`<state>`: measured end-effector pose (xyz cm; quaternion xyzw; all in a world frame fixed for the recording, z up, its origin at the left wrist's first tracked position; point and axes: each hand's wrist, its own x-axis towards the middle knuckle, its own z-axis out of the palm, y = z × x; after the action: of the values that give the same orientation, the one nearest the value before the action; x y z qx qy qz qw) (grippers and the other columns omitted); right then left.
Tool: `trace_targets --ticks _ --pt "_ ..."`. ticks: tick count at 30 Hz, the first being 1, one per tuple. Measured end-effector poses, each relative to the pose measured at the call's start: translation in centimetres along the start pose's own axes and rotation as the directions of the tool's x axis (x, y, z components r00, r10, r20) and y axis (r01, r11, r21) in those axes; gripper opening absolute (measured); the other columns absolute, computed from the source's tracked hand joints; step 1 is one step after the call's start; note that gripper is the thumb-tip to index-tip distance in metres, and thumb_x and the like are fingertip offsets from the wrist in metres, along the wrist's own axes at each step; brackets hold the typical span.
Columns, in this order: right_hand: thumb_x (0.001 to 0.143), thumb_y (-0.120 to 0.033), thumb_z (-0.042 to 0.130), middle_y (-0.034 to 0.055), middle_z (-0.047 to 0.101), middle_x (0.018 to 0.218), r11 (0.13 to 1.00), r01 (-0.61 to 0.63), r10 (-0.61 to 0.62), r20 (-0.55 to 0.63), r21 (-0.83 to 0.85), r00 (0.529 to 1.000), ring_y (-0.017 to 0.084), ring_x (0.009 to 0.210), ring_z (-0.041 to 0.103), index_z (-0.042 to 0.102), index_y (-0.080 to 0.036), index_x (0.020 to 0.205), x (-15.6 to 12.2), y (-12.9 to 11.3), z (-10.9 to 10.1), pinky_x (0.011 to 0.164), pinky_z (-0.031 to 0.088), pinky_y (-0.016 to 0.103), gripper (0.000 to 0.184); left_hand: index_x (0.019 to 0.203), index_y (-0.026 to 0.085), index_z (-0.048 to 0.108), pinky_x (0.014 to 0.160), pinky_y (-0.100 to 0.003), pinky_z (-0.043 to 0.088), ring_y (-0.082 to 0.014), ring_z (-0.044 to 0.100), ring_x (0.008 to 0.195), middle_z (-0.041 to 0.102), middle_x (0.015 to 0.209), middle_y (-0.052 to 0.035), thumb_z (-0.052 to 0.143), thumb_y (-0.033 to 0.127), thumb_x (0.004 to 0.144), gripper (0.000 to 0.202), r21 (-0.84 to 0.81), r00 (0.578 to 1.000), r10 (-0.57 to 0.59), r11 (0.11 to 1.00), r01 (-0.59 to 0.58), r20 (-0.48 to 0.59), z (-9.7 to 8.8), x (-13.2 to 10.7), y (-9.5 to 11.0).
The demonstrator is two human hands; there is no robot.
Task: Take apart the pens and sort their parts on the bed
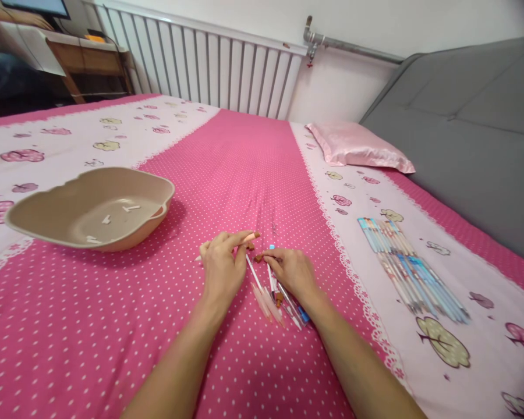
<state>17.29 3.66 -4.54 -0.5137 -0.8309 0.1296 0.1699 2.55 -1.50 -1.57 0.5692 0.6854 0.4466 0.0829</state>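
My left hand is closed around a slim pen. The pen's brown end points right, and its pale tip shows at the left of the hand. In a pinch, my right hand has a small brown pen cap just right of the pen. Another small brown piece lies by the left fingertips. Below and between the hands is a loose pile of pen parts: pale pink barrels, thin refills, clear tubes and blue pieces. The right hand and wrist partly cover this pile.
At the left stands a beige plastic basin with several small white pieces inside. Two rows of pens lie on the bedspread at the right. Beyond are a pink pillow, a grey headboard and a radiator. A person's arm rests on a desk at far left.
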Motion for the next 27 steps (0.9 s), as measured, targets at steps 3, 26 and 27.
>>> trace_targets --ticks 3,26,27 --pt "0.085 -0.037 0.046 -0.0028 0.072 0.084 0.999 0.014 -0.013 -0.013 0.048 1.000 0.017 0.071 0.064 0.068 -0.038 0.097 0.0 0.0 0.1 0.060 0.040 0.025 0.025 0.100 0.025 0.067 0.077 -0.034 0.040 -0.0177 0.058 0.081 0.068 0.084 -0.0022 0.049 0.015 0.081 0.028 0.004 1.000 0.000 1.000 0.000 0.008 0.0 0.0 0.0" --pt "0.072 -0.037 0.065 0.0019 0.067 0.068 0.630 0.052 0.199 -0.226 0.775 0.954 0.013 0.060 0.057 0.072 -0.018 0.086 -0.3 -1.9 -2.7 0.059 0.045 0.026 0.025 0.097 0.024 0.069 0.070 -0.032 0.040 -0.0168 0.054 0.072 0.062 0.072 -0.0034 0.052 0.017 0.080 0.025 -0.072 0.993 0.062 0.996 -0.055 0.102 0.4 -0.1 0.3" --pt "0.072 -0.037 0.065 0.0028 0.069 0.072 0.627 0.055 0.193 -0.223 0.777 0.955 0.015 0.064 0.059 0.073 -0.018 0.086 -0.4 -1.9 -2.7 0.062 0.047 0.027 0.025 0.097 0.023 0.069 0.070 -0.032 0.040 -0.0166 0.054 0.071 0.062 0.072 -0.0033 0.052 0.017 0.080 0.025 -0.077 0.993 0.064 0.995 -0.057 0.098 0.4 -0.1 0.2"
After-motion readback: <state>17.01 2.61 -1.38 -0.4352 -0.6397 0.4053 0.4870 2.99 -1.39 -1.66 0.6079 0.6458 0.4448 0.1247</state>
